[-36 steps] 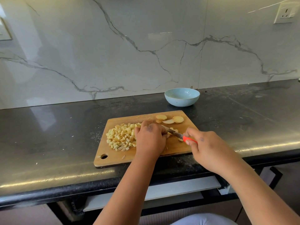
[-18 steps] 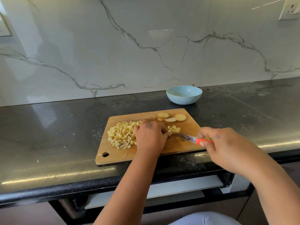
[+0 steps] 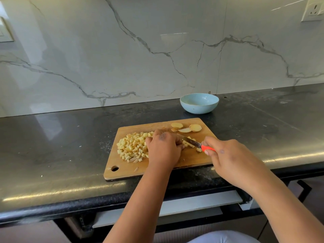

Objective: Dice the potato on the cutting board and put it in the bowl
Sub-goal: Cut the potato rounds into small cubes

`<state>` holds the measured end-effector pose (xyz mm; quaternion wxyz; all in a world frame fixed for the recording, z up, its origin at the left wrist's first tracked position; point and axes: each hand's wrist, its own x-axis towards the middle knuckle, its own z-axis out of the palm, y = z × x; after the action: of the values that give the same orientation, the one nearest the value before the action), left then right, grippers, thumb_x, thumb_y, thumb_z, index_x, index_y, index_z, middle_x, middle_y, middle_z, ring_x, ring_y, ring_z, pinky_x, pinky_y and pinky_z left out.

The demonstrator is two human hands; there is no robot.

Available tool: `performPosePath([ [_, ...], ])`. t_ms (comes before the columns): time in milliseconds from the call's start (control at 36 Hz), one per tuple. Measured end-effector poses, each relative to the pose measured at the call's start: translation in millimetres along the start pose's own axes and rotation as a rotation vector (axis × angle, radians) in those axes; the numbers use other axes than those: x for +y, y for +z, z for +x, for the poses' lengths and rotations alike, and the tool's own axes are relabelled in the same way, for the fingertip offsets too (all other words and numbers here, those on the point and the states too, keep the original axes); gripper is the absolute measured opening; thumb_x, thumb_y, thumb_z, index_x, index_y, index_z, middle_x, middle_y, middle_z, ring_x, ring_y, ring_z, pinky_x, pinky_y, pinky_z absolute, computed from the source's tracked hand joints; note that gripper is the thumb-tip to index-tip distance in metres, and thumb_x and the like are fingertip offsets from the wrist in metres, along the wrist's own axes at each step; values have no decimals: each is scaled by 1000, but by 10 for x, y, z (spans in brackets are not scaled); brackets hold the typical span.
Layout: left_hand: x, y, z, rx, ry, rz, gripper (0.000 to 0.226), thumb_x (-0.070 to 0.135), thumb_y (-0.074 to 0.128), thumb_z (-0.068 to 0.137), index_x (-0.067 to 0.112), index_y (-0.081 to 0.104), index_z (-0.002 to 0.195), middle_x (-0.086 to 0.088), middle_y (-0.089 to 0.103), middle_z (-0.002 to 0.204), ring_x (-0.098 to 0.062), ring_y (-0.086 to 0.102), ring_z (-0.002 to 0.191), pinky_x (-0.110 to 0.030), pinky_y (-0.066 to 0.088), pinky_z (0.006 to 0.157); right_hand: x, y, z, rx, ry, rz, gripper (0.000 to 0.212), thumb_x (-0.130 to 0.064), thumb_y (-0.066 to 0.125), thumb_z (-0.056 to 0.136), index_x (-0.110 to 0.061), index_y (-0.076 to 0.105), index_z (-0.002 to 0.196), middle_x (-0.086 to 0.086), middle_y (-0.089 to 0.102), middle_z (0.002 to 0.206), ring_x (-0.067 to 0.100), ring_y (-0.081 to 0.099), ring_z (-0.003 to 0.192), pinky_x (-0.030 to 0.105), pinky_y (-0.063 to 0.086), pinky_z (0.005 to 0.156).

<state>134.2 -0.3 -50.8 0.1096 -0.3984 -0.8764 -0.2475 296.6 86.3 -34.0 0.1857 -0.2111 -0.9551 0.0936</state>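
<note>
A: Head view, looking down. What lies on the dark speckled stone surface (image 3: 52, 146)?

B: A rectangular wooden cutting board (image 3: 157, 172) with a round hole in its near left corner, close to the front edge. Behind it and a little to the right, apart from it, stands a pale blue round ceramic bowl (image 3: 199, 103); nothing shows inside it.

A: And the potato?

B: All on the board. A heap of small pale yellow potato cubes (image 3: 133, 148) covers the left half. A few round potato slices (image 3: 186, 128) lie at the far edge, overlapping one another. A handful of cut pieces (image 3: 188, 143) lies under the blade.

A: The hands?

B: The left hand (image 3: 164, 149) sits knuckles-up in the middle of the board, fingers curled down over the pieces by the blade; what exactly they pinch I cannot tell. The right hand (image 3: 228, 158) grasps the orange handle of a small steel-bladed knife (image 3: 192, 142). The blade slants up and left, its tip beside the left hand's fingers.

A: Behind all this?

B: A white marble-patterned wall (image 3: 157, 50) with grey veins, and a white socket (image 3: 313, 10) at the top right.
</note>
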Motion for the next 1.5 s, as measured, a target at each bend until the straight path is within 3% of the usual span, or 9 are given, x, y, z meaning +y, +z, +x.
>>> performPosePath([
  [139, -2, -6, -2, 6, 7, -1, 18, 43, 62, 91, 32, 72, 101, 12, 67, 110, -17, 39, 114, -40, 28, 94, 4, 2, -4, -2, -41, -47, 10, -29, 40, 101, -31, 49, 105, -9, 55, 67, 7, 52, 54, 26, 45, 50],
  [250, -5, -6, -3, 4, 8, 2, 18, 42, 61, 92, 32, 72, 101, 12, 66, 109, -17, 39, 114, -39, 28, 92, 4, 38, 7, -11, -22, -51, 8, -28, 41, 101, -29, 49, 103, -6, 50, 62, 10, 46, 50, 33, 41, 49],
  [472, -12, 11, -5, 36, 10, -2, 14, 39, 61, 92, 32, 72, 94, 12, 67, 102, -17, 40, 110, -35, 21, 82, -52, 146, 46, -62, 3, -37, 5, -25, 43, 101, -26, 48, 102, -1, 54, 67, 18, 53, 56, 38, 46, 53],
  [806, -43, 43, 15, 79, 47, -10, 14, 43, 65, 89, 31, 72, 94, 14, 67, 105, -16, 42, 113, -37, 27, 88, 152, -339, -124, -223, 113, 30, 10, -38, 46, 100, -37, 51, 92, -6, 53, 68, 8, 44, 53, 24, 35, 52],
  [889, -64, 51, 5, 139, 69, -6, 9, 32, 65, 90, 31, 72, 96, 14, 67, 105, -16, 42, 109, -36, 31, 90, 231, -377, -110, -198, 157, 113, 12, -36, 46, 100, -39, 54, 90, -7, 48, 59, 6, 38, 45, 20, 31, 47],
  [972, -91, 61, 21, 200, 93, -24, 14, 26, 62, 91, 31, 72, 100, 13, 65, 109, -19, 43, 111, -35, 33, 90, 256, -336, -32, -109, 199, 198, 17, -33, 44, 101, -38, 54, 89, -8, 59, 73, 8, 45, 48, 21, 34, 46],
  [1083, -74, 80, 61, 293, 233, -57, 22, 23, 68, 81, 26, 73, 103, 7, 66, 103, -23, 50, 101, -40, 46, 80, 232, -267, 41, -97, 237, 258, 19, -31, 40, 102, -35, 56, 92, -4, 61, 84, 15, 55, 63, 27, 39, 54],
  [1250, 106, 36, 18, 242, 577, 118, 70, 51, 81, 64, 34, 59, 129, 2, 48, 141, -25, 43, 122, -44, 39, 92, 146, -255, 12, -76, 249, 336, 19, -30, 40, 103, -29, 56, 93, -1, 59, 79, 17, 54, 64, 29, 41, 56],
  [1500, 87, 67, 215, 411, 591, 194, 10, 31, 71, 77, 26, 77, 84, 2, 65, 119, -22, 43, 113, -38, 27, 87, 121, -374, -57, -78, 209, 399, 20, -32, 41, 102, -26, 58, 94, -1, 57, 76, 19, 56, 68, 30, 41, 60],
])
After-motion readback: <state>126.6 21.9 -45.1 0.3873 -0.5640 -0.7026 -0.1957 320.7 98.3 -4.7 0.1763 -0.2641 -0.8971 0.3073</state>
